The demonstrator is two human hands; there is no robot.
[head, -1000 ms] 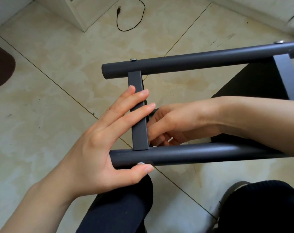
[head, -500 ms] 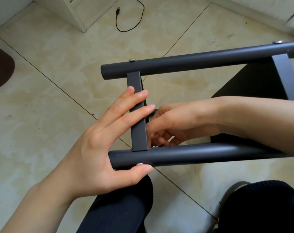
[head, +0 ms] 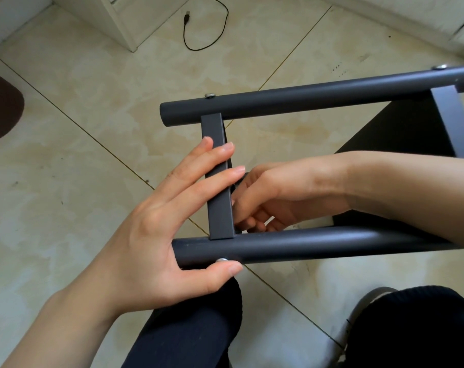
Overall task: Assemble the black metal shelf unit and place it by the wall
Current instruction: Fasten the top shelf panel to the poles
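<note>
Our frame [head: 305,243] was partly bolted; left hand [head: 156,235] lay flat, bracing the crossbar [head: 217,197], right hand [head: 265,197] curled behind it, contents hidden. Wall placement remained.

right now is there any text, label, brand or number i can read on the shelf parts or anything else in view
None: no readable word, label, brand, number or sign in the head view.
The near tube, far tube and crossbar are plain dark metal.
The screw heads show no marking that can be made out.
The cable on the floor is too small to show any print.
The left hand and right hand cover part of the frame.
</note>
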